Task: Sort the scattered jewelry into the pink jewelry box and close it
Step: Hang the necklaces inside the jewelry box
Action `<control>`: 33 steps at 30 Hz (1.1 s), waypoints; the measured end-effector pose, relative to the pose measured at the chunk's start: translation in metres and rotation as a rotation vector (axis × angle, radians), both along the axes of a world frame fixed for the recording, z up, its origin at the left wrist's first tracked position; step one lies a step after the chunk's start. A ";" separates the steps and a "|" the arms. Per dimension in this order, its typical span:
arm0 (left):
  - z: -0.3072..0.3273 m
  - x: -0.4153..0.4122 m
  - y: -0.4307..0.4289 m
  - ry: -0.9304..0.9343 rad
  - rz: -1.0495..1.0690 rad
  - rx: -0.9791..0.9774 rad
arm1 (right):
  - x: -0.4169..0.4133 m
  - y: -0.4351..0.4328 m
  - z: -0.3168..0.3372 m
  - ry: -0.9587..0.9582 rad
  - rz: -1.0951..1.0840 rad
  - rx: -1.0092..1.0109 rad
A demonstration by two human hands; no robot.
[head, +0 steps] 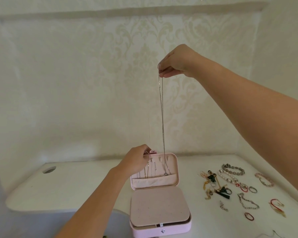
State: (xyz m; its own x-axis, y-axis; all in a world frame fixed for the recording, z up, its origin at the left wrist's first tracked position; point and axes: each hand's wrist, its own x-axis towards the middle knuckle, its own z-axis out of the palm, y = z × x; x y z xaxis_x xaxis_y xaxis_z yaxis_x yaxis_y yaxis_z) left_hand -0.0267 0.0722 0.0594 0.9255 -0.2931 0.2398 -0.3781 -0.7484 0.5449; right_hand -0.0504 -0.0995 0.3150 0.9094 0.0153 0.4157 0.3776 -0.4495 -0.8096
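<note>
Pink jewelry box (pixel 160 227) open, lid (pixel 177 169) upright with thin chains hung inside. Silver chain necklace (pixel 162 109) hangs straight, lower end inside the lid. Bracelets, rings and earrings (pixel 230 184) lie scattered right of the box.

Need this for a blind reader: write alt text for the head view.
A right hand pinches a long silver chain necklace high above an open pink jewelry box, its lower end hanging by the raised lid. The left hand curls its fingers at the lid's top corner; bracelets and rings lie scattered on the white table.
</note>
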 end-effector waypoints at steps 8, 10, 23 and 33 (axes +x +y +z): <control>-0.002 0.001 -0.001 0.004 0.019 0.016 | 0.007 -0.002 -0.015 0.047 -0.021 -0.123; -0.002 0.001 -0.001 0.002 0.023 0.019 | 0.008 -0.003 -0.020 0.068 -0.010 -0.170; -0.004 -0.001 -0.003 0.009 0.037 0.021 | 0.017 0.000 -0.069 0.302 0.106 -0.513; -0.006 -0.002 -0.007 0.016 0.044 -0.002 | 0.015 0.002 -0.137 -0.028 0.190 -0.723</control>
State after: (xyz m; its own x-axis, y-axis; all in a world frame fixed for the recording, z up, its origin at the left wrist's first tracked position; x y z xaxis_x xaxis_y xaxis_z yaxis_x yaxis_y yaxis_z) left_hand -0.0285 0.0651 0.0538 0.9412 -0.2518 0.2252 -0.3363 -0.7628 0.5523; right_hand -0.0353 -0.0977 0.1775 0.8529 0.4494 0.2656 0.5181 -0.7907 -0.3262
